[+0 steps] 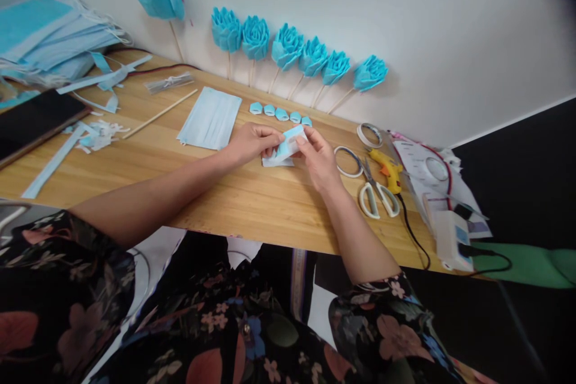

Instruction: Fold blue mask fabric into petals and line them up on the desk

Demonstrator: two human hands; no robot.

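Note:
Between my two hands is a small folded piece of blue and white mask fabric [291, 139]. My left hand [255, 143] pinches its left end, and my right hand [317, 155] grips the right end with thumb and fingers. Beneath it, another pale piece [272, 162] lies on the wooden table [234, 192]. Just behind the hands runs a row of several small folded blue pieces [281, 114]. A flat pleated mask piece [211, 118] rests left of my left hand.
Several blue fabric flowers on sticks [287, 47] lean against the wall. Scissors [378, 192], a yellow glue gun [387, 169] and tape rolls [348, 162] lie right. Left are stacked masks [58, 36], a phone [36, 120], a stick [159, 114] and scraps [101, 134].

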